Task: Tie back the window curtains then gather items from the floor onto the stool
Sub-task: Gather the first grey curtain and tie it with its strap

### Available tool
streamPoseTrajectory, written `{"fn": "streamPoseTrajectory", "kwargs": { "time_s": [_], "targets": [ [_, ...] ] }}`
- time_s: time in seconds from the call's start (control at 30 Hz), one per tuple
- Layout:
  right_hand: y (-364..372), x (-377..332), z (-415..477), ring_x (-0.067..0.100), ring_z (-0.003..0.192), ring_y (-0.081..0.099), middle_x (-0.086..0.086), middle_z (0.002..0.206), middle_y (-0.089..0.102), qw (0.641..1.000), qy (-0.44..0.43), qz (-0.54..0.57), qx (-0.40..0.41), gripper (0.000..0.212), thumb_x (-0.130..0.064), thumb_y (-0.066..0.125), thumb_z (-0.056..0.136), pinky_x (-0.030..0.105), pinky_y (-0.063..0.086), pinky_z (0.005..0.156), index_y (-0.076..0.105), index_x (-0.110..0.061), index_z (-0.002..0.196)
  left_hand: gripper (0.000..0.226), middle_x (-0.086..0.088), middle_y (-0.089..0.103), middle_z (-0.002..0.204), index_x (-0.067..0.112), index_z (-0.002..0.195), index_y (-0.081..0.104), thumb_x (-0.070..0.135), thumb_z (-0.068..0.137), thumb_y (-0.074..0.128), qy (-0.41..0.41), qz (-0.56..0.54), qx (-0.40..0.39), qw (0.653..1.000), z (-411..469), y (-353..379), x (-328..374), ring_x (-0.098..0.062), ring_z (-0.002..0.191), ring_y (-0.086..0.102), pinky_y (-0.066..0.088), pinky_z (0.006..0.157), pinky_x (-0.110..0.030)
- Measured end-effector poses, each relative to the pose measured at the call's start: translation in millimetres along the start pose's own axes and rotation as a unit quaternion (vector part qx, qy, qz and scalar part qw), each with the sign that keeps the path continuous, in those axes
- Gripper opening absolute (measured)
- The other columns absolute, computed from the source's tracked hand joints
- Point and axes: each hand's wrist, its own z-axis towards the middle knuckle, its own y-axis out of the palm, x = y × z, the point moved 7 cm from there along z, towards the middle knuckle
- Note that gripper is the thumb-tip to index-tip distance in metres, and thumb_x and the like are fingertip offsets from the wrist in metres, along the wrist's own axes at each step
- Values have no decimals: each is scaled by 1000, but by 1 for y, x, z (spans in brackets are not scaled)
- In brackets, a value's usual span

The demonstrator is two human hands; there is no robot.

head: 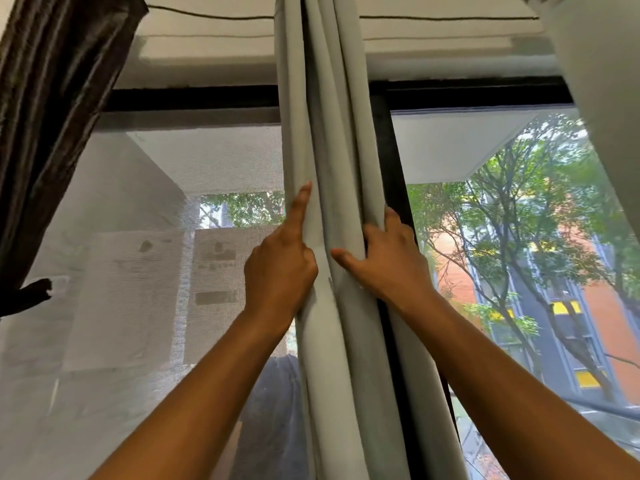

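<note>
at the window, left hand and right hand gripping grey curtain

The pale grey curtain hangs bunched in narrow vertical folds at centre, the dark brown curtain gathered upper left.

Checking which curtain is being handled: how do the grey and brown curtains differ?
The grey curtain is pale, mid-window; the brown curtain is dark, at the left edge. The left hand and right hand grip the grey curtain; none touches the brown curtain. Both hang in folds.
</note>
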Motion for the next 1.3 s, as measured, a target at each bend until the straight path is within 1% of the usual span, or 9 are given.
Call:
{"fn": "streamPoseTrajectory", "kwargs": {
  "time_s": [0.17,0.23,0.3,0.37,0.5,0.63,0.83,1.03,1.3],
  "targets": [
    [-2,-12,-17,29,139,20,7,157,11,997,-54,-3,60,36,-32,57,86,47,40,100,55,-13,116,89,-11,66,88,48,145,-11,20,90,54,-3,-69,-51,996,-8,19,-2,-24,67,62,54,62,-36],
    [-12,-12,-29,30,137,28,9,155,20,986,-80,9,145,35,-27,60,83,47,43,96,56,-12,115,73,1,68,114,49,145,15,41,87,58,-34,-262,-63,962,-14,23,-7,-16,92,68,57,81,-36],
    [-18,-9,-42,29,140,25,10,156,18,977,-86,6,195,46,-30,58,83,52,38,101,50,-15,126,41,15,69,109,47,122,54,60,84,52,-74,-385,-46,919,-19,22,-15,-3,99,65,54,88,-34],
    [-21,-12,-53,26,141,23,9,155,21,971,-109,7,213,52,-38,48,87,56,30,107,44,-18,134,32,19,69,102,45,104,64,66,86,46,-112,-417,-27,902,-24,23,-24,6,97,62,50,88,-31],
    [-28,-22,-71,15,135,33,0,141,45,973,-131,78,176,59,-56,28,89,57,18,112,49,-21,132,54,2,43,144,33,141,38,37,91,58,-230,-403,-68,883,-34,41,-42,-16,126,47,43,105,-42],
    [-26,-37,-97,14,142,18,-5,152,29,982,-129,72,117,81,-74,26,78,58,6,113,34,-27,143,65,-7,54,133,25,146,30,30,89,62,-340,-457,-55,820,-49,47,-58,-21,103,60,51,91,-39],
    [6,-39,-121,21,146,0,-3,158,8,995,-82,-55,12,81,-71,16,73,59,-14,109,39,-29,138,44,8,65,98,30,122,56,24,82,73,-310,-377,17,873,-84,25,-82,-9,85,65,55,75,-31],
    [23,-31,-152,22,145,-5,-4,158,2,997,-20,-54,-56,66,-63,30,84,60,-11,110,33,-28,140,26,13,67,92,23,108,65,18,83,72,-296,-328,52,896,-155,-8,-91,7,70,64,50,59,-8],
    [63,-22,-204,35,130,41,12,132,55,998,-13,-57,30,45,-17,77,64,68,27,102,62,-13,106,15,14,69,82,29,87,67,18,81,74,-294,-259,22,920,-217,-15,-92,-3,62,62,54,62,-25]
  ]
}}
